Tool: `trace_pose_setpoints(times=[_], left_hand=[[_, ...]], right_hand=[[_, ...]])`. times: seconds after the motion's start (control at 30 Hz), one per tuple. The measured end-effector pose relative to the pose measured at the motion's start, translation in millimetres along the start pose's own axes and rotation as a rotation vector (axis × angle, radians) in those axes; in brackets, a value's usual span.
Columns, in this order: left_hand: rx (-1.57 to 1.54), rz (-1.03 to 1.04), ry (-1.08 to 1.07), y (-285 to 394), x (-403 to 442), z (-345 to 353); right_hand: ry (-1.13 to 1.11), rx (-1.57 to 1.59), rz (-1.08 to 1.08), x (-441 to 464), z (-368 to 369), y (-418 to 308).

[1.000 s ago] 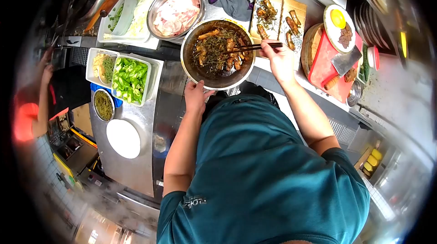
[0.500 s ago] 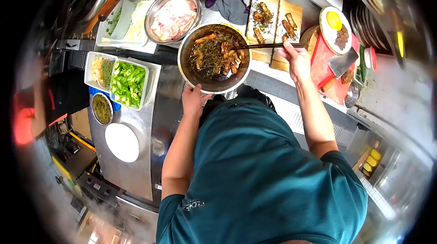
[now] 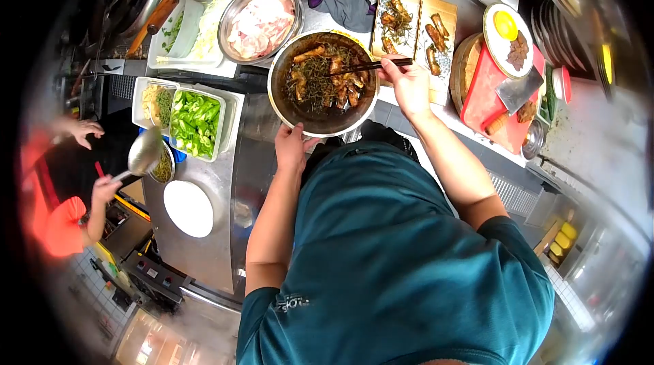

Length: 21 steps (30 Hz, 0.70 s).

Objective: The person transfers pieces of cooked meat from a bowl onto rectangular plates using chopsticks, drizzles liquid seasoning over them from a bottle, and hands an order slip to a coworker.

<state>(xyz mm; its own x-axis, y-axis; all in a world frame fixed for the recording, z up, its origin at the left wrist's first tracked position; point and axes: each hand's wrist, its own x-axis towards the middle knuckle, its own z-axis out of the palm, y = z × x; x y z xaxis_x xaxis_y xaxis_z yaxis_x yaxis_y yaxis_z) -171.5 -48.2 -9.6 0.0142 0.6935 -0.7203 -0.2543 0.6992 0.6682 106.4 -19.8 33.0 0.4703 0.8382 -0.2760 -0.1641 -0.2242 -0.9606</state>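
My left hand (image 3: 294,147) grips the near rim of a round metal bowl (image 3: 281,107), thumb over the edge. Inside lie browned meat pieces (image 3: 347,85) among dark, thin herb-like strands (image 3: 313,82) and some dark liquid. Dark chopsticks (image 3: 375,65) are held in my right hand (image 3: 407,83), their tips down among the meat in the bowl. Just beyond the right hand, two paper-lined trays (image 3: 441,14) carry more browned meat pieces (image 3: 432,44) and strands.
At left are a bowl of raw meat (image 3: 259,29), a tub of sliced green peppers (image 3: 195,122) and a white plate (image 3: 188,209). A co-worker's hand (image 3: 105,189) holds a ladle (image 3: 145,151). At right, a cleaver (image 3: 518,92) lies on a red board (image 3: 487,96).
My right hand and the chopsticks have moved left, the tips deeper over the bowl. A co-worker's arms and ladle have come into view at left.
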Motion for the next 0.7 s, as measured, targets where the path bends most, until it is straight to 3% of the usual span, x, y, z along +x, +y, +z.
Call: trace_pose_setpoints(times=[0.27,0.37,0.57,0.7], left_hand=[[0.015,-0.004,0.021,-1.6,-0.6,0.3],[0.008,-0.014,0.027,-4.1,1.9,-0.7],[-0.021,-0.014,0.024,-3.4,1.6,1.2],[-0.018,-0.015,0.021,-5.5,4.0,-1.5]], right_hand=[[0.130,0.272,0.322,25.8,-37.1,14.2],[0.115,0.344,0.350,28.3,-51.0,15.1],[0.142,0.290,0.312,30.7,-54.5,3.3],[0.075,0.121,0.067,9.8,-35.5,-18.1]])
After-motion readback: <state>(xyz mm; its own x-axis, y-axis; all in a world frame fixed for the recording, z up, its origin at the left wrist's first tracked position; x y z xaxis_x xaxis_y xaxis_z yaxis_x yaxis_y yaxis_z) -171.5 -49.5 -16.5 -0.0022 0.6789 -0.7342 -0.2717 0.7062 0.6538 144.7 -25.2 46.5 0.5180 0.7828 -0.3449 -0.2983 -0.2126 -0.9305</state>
